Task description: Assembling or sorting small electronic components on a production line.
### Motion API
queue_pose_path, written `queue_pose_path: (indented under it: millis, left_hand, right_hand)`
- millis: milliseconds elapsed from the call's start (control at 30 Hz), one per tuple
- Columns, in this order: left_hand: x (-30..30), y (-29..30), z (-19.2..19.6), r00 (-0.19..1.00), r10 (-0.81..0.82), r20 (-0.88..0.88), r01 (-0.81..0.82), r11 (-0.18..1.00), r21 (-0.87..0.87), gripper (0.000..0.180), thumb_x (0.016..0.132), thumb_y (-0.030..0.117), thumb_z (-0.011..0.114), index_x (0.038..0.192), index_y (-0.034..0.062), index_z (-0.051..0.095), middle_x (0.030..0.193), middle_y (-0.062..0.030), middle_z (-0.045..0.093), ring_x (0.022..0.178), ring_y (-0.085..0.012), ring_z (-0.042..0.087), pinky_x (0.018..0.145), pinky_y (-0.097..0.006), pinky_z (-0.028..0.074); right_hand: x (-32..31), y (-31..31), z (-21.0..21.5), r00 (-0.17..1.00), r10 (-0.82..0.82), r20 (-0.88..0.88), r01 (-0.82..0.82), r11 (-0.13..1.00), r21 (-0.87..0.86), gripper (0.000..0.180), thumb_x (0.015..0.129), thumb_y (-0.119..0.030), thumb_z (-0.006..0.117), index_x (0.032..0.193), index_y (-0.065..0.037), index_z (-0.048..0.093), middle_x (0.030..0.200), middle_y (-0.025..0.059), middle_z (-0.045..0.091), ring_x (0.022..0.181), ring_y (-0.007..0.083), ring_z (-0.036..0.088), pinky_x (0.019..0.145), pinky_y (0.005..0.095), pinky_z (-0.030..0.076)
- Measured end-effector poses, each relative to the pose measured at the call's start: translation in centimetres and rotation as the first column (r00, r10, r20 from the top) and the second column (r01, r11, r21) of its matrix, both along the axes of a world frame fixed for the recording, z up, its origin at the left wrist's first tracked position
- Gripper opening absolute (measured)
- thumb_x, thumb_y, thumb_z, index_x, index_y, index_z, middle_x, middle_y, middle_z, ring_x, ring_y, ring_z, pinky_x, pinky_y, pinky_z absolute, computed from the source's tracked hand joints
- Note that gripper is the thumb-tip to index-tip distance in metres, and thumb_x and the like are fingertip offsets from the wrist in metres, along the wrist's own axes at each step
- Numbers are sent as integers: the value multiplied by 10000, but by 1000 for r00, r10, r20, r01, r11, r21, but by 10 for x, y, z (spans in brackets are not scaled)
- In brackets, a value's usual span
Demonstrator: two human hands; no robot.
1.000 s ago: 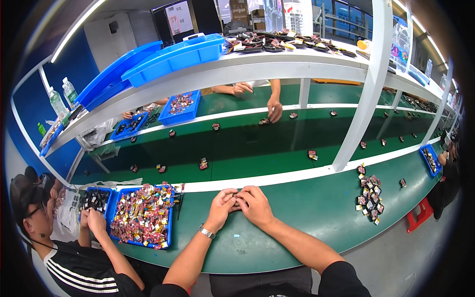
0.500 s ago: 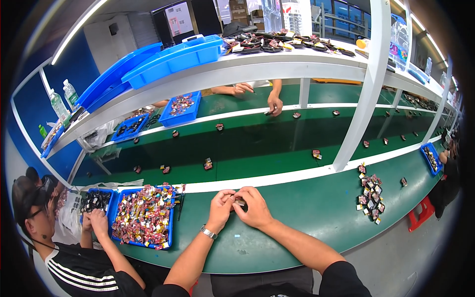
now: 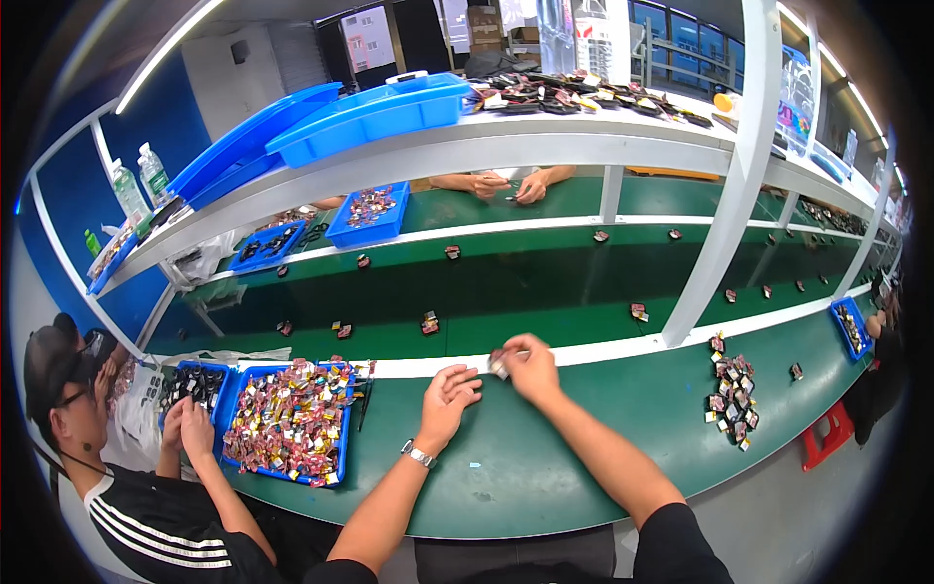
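Note:
My right hand [image 3: 534, 374] grips a small electronic assembly [image 3: 498, 364], dark with reddish and white parts, over the white rail on the far side of the green bench. Its exact kind is too small to make out. Nearby on the left, my left hand [image 3: 449, 401] holds nothing, its fingers loosely bent and apart. A blue tray [image 3: 342, 463] left of it is heaped with small red, white and yellow wired parts [image 3: 287, 419]. On the bench to the right lies a pile of similar assemblies [image 3: 732, 394].
At the left a co-worker [image 3: 170, 506] handles something by a tray of black parts [image 3: 199, 385]. Spaced assemblies [image 3: 430, 323] lie on the green strip beyond the rail [image 3: 603, 352]. A white post [image 3: 725, 204] and a shelf [image 3: 545, 146] with blue trays stand ahead.
My hands have parted. The right moved forward and right with the small assembly; the left let go and opened. The view shifted slightly, and the opposite person's hands came together.

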State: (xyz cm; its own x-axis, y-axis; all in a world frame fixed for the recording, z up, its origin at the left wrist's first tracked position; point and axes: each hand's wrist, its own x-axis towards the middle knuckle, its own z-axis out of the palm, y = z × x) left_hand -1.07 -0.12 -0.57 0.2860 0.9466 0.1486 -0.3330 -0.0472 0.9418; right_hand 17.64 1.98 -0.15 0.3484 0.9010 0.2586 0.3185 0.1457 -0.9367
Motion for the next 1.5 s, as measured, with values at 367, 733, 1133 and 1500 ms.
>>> queue_pose_path:
  millis: [367,733,1133,1500]
  left_hand:
    - [-19,20,-9,931,344,-119,-321,931,177,190,901,-40,471,1064,-34,568,1053,-127,661,861,-171,678,708,-275,565]
    - [-26,29,-15,916,399,-48,-399,917,-2,144,951,51,518,1079,-14,525,962,-129,641,721,-137,617,590,-238,518]
    - [-17,6,19,937,-350,-13,334,904,-265,348,1001,137,501,1315,-13,503,1127,-111,633,958,-173,652,844,-314,557]
    - [-8,-1,12,957,-255,142,285,920,-270,354,983,55,500,1325,4,424,1133,-137,636,1049,-241,645,967,-441,536]
  right_hand:
    - [-22,81,37,639,-228,734,252,964,80,372,823,-350,694,981,-22,617,1002,170,612,983,341,587,818,457,500]
    - [-64,92,-3,931,194,311,-163,979,-121,456,709,-207,802,1071,-34,585,1076,131,667,1049,274,624,883,394,503]
    - [2,-52,45,736,461,496,-559,827,62,398,780,-3,667,1164,-90,617,1170,86,613,1125,294,545,986,390,451]
    - [-14,-62,29,654,-6,757,-389,855,342,297,716,-67,683,1012,-87,661,1067,50,590,955,224,580,774,357,508]
